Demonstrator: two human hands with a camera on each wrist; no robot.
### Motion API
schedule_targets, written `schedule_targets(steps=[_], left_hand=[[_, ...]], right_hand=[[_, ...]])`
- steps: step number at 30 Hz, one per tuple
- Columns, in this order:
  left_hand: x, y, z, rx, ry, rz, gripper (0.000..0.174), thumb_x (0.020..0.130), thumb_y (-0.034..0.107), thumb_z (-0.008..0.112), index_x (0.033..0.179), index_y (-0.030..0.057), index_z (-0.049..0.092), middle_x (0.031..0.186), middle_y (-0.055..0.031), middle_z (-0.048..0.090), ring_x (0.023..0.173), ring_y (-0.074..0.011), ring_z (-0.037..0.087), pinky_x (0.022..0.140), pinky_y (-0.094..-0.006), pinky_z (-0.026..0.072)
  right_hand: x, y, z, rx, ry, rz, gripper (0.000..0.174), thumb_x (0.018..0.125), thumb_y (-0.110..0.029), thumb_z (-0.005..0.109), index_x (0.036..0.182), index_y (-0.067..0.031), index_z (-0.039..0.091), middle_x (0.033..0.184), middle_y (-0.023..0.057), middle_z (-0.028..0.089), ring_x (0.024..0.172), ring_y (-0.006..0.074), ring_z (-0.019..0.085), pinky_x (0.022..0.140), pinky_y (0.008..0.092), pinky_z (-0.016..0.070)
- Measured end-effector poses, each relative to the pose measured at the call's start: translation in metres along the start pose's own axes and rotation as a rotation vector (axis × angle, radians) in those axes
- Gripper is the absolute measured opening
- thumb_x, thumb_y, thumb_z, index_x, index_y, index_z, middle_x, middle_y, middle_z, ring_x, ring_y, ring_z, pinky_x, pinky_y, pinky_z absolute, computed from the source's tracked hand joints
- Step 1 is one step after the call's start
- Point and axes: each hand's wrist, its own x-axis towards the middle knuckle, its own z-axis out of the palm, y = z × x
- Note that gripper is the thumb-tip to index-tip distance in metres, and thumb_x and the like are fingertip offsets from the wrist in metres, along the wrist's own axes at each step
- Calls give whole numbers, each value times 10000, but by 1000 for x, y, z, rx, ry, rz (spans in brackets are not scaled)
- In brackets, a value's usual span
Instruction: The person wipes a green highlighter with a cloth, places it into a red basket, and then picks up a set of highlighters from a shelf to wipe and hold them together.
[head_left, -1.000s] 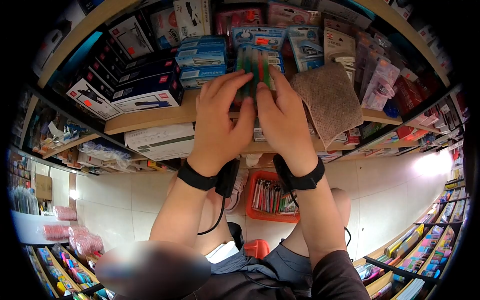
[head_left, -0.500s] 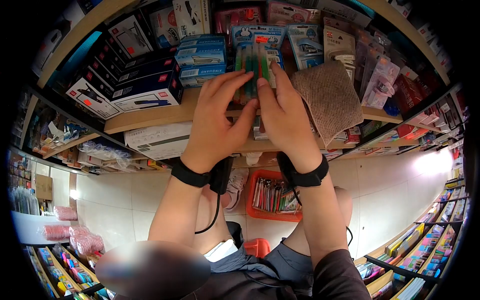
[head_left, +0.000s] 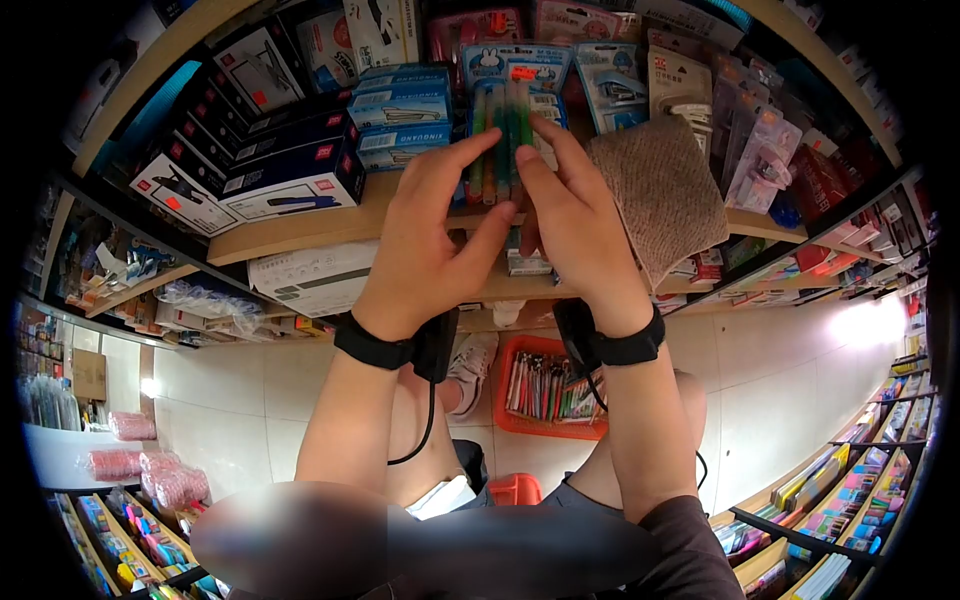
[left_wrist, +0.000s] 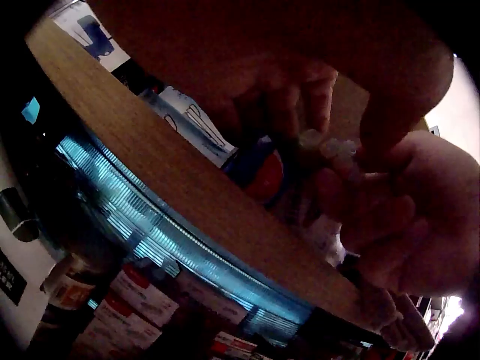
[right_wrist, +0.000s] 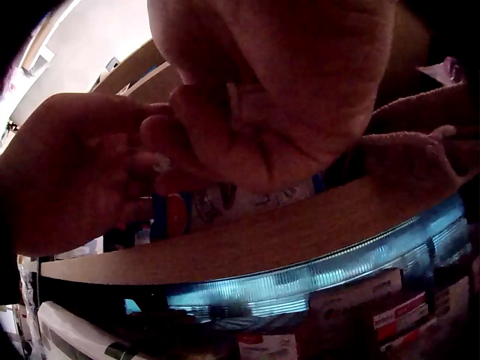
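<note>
Several slim, translucent pen-like sticks (head_left: 498, 150) in green, teal and orange stand side by side between the two hands in the head view. My left hand (head_left: 425, 235) holds the bundle from the left, its index fingertip on the sticks and its thumb near their lower ends. From the right, my right hand (head_left: 580, 230) grips the bundle, thumb lying along the front and the lower fingers curled under. Pale stick ends (left_wrist: 337, 146) show between the fingers in the left wrist view. Behind them is a blue rabbit-printed package (head_left: 515, 65).
Blue staple boxes (head_left: 400, 130) and dark stapler boxes (head_left: 290, 190) line the shelf's left. A brown cloth (head_left: 660, 195) hangs over the shelf edge (head_left: 300, 232) at right. On the floor, an orange basket (head_left: 505, 405) holds many pens.
The hands have drawn slightly toward the body and a little apart. More of the sticks shows between them, and they have shifted within the fingers.
</note>
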Motion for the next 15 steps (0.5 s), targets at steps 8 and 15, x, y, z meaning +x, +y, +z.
schedule_targets(steps=[8,15], left_hand=[[1,-11,2,114,-7,85,507,844,31,716,1338,56,604,1275,-180,651,1221,-335,606,1037,-387,449],[-2,-10,1,-58,49,25,515,815,10,692,1321,55,608,1243,-171,664,1142,-347,631,981,-385,491]], right_hand=[[2,4,-2,10,-3,-11,459,1049,-221,528,1464,-37,458,743,44,590,488,94,534,450,243,397],[0,-2,-2,43,-4,3,458,1038,-205,543,1456,-36,460,771,52,597,503,99,553,452,250,406]])
